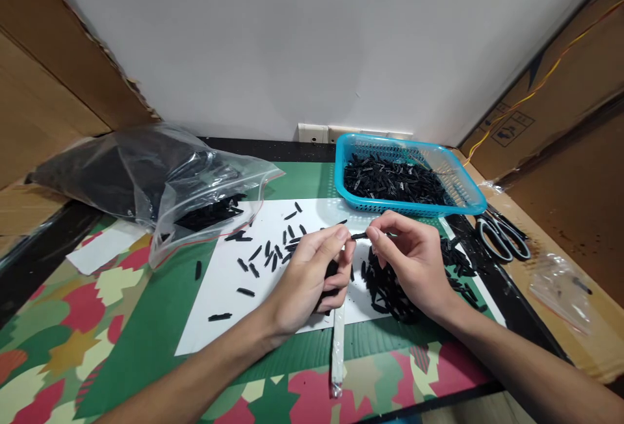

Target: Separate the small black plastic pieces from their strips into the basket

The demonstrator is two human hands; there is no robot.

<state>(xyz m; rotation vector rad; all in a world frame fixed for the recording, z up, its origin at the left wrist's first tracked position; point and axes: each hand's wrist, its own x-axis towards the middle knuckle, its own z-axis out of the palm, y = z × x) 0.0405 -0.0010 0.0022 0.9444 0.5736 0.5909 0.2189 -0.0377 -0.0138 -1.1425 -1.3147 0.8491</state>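
Observation:
Between my two hands, at the middle of the head view, a small black strip point(359, 236) is pinched at both ends. My left hand point(316, 268) has thumb and forefinger closed on one end, its other fingers curled round more black pieces point(331, 274). The thumb and fingertips of my right hand point(409, 255) close on the other end. Under my right hand lies a pile of black pieces point(385, 287). Several loose black strips point(273, 255) are scattered on the white paper point(205, 330) left of my hands. What exactly the strips are I cannot make out.
A blue basket point(414, 206) full of black pieces stands at the back right. At the back left lies an open zip bag point(146, 177) of black pieces. Scissors point(502, 238) and a small clear bag point(560, 287) are at right. A white stick point(337, 352) lies in front.

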